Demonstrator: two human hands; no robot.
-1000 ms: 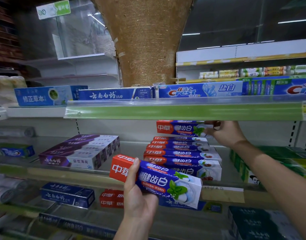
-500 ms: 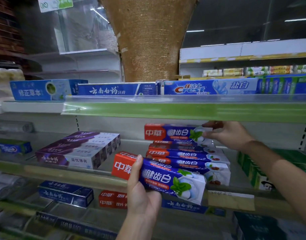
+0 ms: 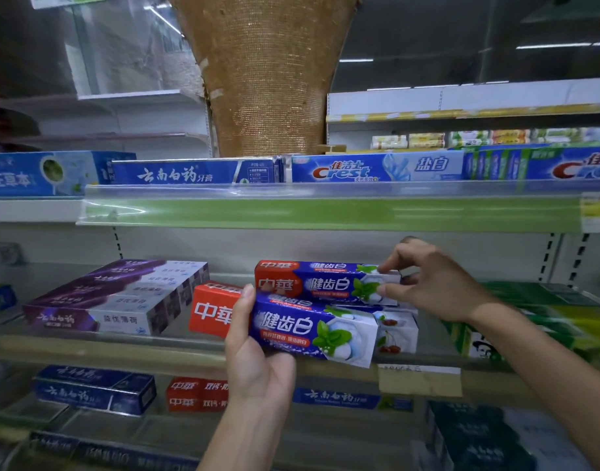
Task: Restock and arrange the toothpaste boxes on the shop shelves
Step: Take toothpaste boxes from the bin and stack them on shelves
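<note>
My left hand [image 3: 254,362] grips a red and blue toothpaste box [image 3: 302,326] in front of the middle shelf. My right hand [image 3: 431,280] pinches the right end of a second, matching box [image 3: 325,282] that lies on top of a stack of like boxes [image 3: 398,329] on that shelf. The stack is mostly hidden behind the two held boxes. Purple and white toothpaste boxes [image 3: 121,297] lie in a row to the left of the stack.
The green-edged upper shelf [image 3: 291,215] overhangs the hands and carries blue Crest boxes [image 3: 376,168] and other blue boxes [image 3: 189,173]. Green boxes [image 3: 529,321] sit right of the stack. Below lie dark blue boxes [image 3: 94,389] and a red box [image 3: 196,392].
My right hand has drawn its box forward and down onto the stack. My left hand has lifted its box a little higher and closer to the stack.
</note>
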